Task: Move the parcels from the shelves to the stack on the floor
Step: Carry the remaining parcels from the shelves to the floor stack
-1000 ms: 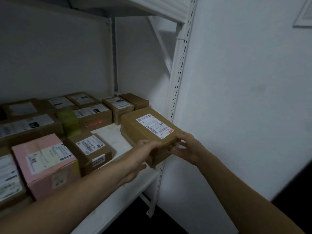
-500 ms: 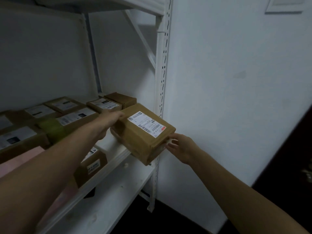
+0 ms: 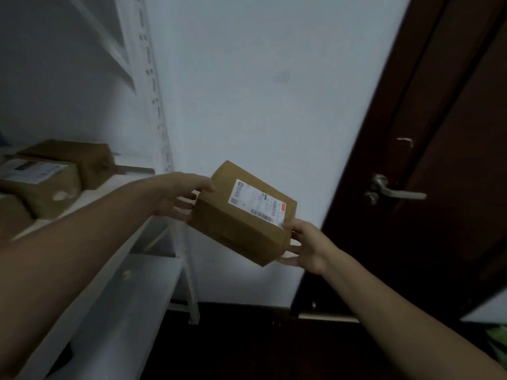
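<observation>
Two hands grasping one brown parcel (image 3: 241, 215) mid-air, left hand (image 3: 178, 196) at its upper end, right hand (image 3: 304, 242) under its lower corner

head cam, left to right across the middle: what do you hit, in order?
shelved parcel → left hand → held parcel → right hand → door handle

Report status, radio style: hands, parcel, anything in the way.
Left hand, right hand grip the parcel by its ends. Parcel tilted, label up, off the shelf. No floor stack in view; nothing seen blocking.
</observation>
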